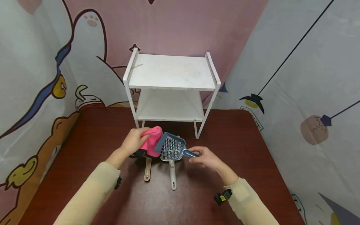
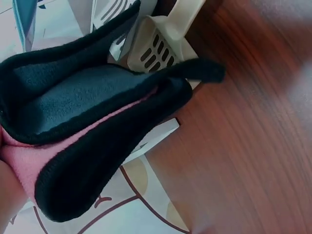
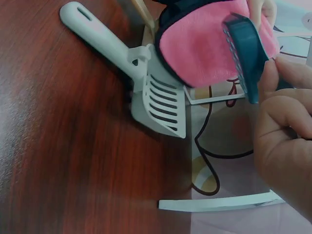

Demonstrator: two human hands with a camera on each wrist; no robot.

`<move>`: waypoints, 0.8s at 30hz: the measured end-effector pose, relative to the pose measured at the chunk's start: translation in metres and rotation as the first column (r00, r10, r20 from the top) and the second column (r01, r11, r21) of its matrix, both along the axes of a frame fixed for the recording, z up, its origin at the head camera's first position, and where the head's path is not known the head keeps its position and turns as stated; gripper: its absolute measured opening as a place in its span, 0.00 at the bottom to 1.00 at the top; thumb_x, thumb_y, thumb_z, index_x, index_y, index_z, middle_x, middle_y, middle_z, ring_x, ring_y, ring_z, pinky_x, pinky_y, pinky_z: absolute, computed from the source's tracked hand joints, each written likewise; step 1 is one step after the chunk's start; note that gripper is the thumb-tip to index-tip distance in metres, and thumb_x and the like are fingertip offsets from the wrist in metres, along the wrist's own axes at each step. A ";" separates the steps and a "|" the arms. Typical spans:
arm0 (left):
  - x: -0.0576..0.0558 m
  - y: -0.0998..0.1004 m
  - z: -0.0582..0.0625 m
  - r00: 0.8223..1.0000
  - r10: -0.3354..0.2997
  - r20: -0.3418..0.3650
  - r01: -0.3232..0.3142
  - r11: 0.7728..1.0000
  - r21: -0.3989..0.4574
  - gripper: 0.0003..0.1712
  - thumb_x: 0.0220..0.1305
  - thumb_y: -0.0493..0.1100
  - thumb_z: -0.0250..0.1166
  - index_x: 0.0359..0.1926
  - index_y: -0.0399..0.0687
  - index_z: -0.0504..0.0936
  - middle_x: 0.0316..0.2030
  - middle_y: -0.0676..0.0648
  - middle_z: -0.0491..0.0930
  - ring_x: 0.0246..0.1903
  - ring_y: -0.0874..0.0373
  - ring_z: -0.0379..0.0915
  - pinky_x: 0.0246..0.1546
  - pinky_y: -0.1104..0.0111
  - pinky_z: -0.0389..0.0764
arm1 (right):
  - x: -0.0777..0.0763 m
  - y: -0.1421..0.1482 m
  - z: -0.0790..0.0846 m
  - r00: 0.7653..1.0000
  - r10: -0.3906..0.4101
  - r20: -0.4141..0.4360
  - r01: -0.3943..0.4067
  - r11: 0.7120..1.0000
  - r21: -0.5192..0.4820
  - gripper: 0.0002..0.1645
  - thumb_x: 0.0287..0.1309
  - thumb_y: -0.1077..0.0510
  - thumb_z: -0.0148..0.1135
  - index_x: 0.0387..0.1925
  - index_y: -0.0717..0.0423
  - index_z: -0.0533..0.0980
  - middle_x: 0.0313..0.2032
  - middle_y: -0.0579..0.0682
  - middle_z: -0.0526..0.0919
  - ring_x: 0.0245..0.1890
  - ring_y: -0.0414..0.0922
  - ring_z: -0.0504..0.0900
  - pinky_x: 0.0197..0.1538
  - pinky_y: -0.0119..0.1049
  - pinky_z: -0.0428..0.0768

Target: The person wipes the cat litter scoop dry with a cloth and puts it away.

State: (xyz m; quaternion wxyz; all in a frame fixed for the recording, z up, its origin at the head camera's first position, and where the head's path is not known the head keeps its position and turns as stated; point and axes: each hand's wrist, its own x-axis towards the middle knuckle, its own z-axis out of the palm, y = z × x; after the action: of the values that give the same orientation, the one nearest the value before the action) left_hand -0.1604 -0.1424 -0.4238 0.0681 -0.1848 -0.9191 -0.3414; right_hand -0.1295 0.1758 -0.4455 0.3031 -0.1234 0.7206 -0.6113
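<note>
Left hand: fingers curled over the pink fabric piece [image 1: 153, 142], gripping its upper edge; the left hand [image 1: 132, 143] has it off to its right, folded, with the dark lining showing.
Right hand: thumb and fingers pinch the handle of the blue scoop [image 1: 183, 151]; the right hand [image 1: 206, 158] has the slotted head out to its left, tilted.
Near the left hand: the beige scoop [image 1: 147, 168] sits below the fabric, part of it hidden (only its handle shows clearly from above).
Between the hands: the grey-white scoop [image 1: 172, 170] lies on the desk [image 1: 135, 197], its head partly under the raised blue one.
Beyond both hands: the white rack [image 1: 171, 87], its legs just past the scoops.
Scoop risk: a pinch that light could let the blue scoop twist, I'd say, and drop onto the grey-white one.
Fabric risk: soft and folded, it may sag from the left hand; its black strip could snag the beige scoop and drag it along.
Crowding risk: fabric and blue scoop overlap from above (touching or not, I can't tell), so a careless sideways move might knock them together.
</note>
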 end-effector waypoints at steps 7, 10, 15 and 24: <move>0.004 -0.010 0.005 0.999 0.037 0.035 -0.039 0.998 0.047 0.15 0.60 0.39 0.64 0.48 0.39 0.80 0.37 0.40 0.83 0.24 0.59 0.72 0.30 0.67 0.75 | 0.000 0.004 -0.003 0.998 -0.033 -0.056 0.039 0.994 0.099 0.18 0.57 0.61 0.59 0.47 0.68 0.71 0.27 0.49 0.84 0.10 0.35 0.63 0.16 0.28 0.61; 0.006 -0.011 0.006 0.997 0.058 0.043 -0.061 0.996 0.071 0.15 0.59 0.39 0.64 0.47 0.39 0.80 0.34 0.41 0.82 0.22 0.60 0.70 0.27 0.70 0.73 | -0.001 0.005 -0.005 0.994 -0.033 -0.104 0.049 0.986 0.161 0.18 0.59 0.58 0.58 0.47 0.68 0.74 0.26 0.44 0.83 0.10 0.35 0.64 0.15 0.28 0.61; 0.010 -0.003 0.007 0.998 0.033 0.059 -0.040 0.993 0.114 0.14 0.58 0.39 0.65 0.45 0.39 0.80 0.22 0.46 0.75 0.18 0.62 0.63 0.20 0.73 0.68 | -0.002 0.004 -0.008 0.990 -0.037 -0.138 0.065 0.978 0.199 0.18 0.61 0.56 0.57 0.46 0.68 0.76 0.24 0.51 0.82 0.09 0.35 0.60 0.16 0.27 0.60; 0.019 0.026 0.008 0.972 -0.150 0.182 0.099 0.960 0.263 0.14 0.56 0.40 0.67 0.44 0.40 0.82 0.28 0.45 0.79 0.18 0.66 0.65 0.19 0.74 0.69 | -0.003 -0.007 -0.006 0.994 -0.068 -0.083 0.084 0.975 0.205 0.18 0.60 0.56 0.56 0.42 0.70 0.77 0.18 0.46 0.76 0.08 0.34 0.54 0.15 0.28 0.57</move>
State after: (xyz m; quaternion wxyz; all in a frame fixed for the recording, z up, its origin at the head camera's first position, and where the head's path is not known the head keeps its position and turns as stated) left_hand -0.1413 -0.1161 -0.4158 -0.0237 -0.1971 -0.8568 -0.4760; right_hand -0.1325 0.1688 -0.4514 0.2630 -0.0863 0.7958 -0.5386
